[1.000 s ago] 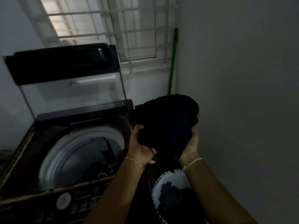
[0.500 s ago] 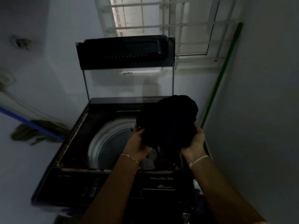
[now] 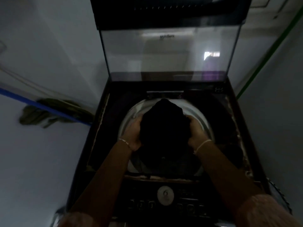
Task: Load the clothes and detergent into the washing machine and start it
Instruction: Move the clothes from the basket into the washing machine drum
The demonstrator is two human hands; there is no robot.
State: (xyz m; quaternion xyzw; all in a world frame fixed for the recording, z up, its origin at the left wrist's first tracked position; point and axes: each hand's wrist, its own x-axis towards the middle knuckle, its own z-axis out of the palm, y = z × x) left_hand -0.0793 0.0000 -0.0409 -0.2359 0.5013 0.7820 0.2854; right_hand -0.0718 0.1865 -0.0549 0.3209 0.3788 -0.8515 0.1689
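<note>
Where one washer point(image 3: 113, 112) stands in the middle, its one glass lid point(image 3: 164, 54) rises at the far side. One dark bundle point(image 3: 164, 128) of clothes hangs over the drum point(image 3: 198, 115) mouth, gripped by two hands: left hand point(image 3: 133, 133) clutching its left side, right hand point(image 3: 196, 131) its right. One round dial point(image 3: 165, 194) sits near.

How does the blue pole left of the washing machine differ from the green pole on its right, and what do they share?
The blue pole is left of the washing machine; the green pole is right of it. An olive cloth bunches at the blue pole; the green pole is bare. The blue pole slants shallowly; the green pole rises steeply. Both are thin, straight and slope down toward the machine.
</note>
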